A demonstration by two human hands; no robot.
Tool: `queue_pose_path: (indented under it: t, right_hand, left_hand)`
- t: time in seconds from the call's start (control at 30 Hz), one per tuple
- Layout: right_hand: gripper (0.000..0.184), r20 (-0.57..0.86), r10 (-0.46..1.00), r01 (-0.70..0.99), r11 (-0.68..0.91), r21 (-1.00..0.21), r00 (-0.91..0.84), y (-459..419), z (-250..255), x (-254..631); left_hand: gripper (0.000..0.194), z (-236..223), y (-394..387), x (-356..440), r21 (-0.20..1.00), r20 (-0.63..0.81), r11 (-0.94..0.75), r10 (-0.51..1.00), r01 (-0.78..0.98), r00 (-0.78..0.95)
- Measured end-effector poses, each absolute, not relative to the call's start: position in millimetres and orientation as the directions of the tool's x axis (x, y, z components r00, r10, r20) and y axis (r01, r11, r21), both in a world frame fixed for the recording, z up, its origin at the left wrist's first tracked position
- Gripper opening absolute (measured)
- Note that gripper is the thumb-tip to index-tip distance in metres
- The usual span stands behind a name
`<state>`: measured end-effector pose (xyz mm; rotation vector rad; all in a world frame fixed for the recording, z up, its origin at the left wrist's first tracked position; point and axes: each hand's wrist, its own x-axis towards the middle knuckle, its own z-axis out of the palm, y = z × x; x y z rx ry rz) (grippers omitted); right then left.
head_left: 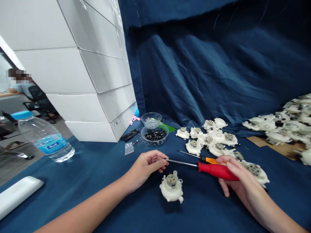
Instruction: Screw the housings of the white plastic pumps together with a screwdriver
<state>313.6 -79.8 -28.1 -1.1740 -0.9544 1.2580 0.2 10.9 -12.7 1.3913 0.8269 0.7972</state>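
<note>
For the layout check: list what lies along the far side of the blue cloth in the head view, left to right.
water bottle → plastic bag → bowl of black parts → motor housings → heap of housings

We hold a red-handled screwdriver point(217, 170) in our right hand point(243, 181), its tip at our left hand point(147, 165), just beside a white motor housing point(170, 195) on the blue-draped desk point(136, 216).

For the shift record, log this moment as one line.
right hand: red-handled screwdriver | left hand: fingertips at shaft tip | white plastic motor housing: on blue cloth
</note>
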Motion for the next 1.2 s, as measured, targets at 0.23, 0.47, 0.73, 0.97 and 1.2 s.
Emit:
queue_pose_path:
  t: [0.23,0.47,0.73,0.97,1.2]
  right_hand:
    - [0.041,-0.088,0.989,-0.091,-0.078,-0.993,0.116,-80.5,-32.1,315.6]
    - [0.061,0.007,0.975,-0.195,0.051,-0.979,0.223,-75.9,-26.3,309.4]
    - [0.045,-0.082,0.990,-0.042,-0.077,-0.996,0.114,-80.7,-34.6,316.5]
    - [0.064,0.081,0.976,-0.048,0.092,-0.995,0.203,-78.4,-31.1,311.0]
    - [0.049,-0.066,0.981,-0.002,-0.067,-0.998,0.184,-83.2,-35.0,314.4]
  left_hand:
    - [0.024,-12.2,10.6,0.1,1.000,-0.015,0.015,0.863,0.004,0.505]
    - [0.023,-15.0,10.6,0.0,1.000,-0.002,-0.012,0.847,0.023,0.531]
    - [0.024,-13.5,10.7,-0.2,1.000,0.005,-0.008,0.865,0.004,0.501]
    - [0.025,-10.4,9.1,0.6,1.000,0.000,-0.010,0.862,0.017,0.507]
    - [0.024,-14.4,10.2,-1.0,1.000,0.002,-0.009,0.862,0.013,0.507]
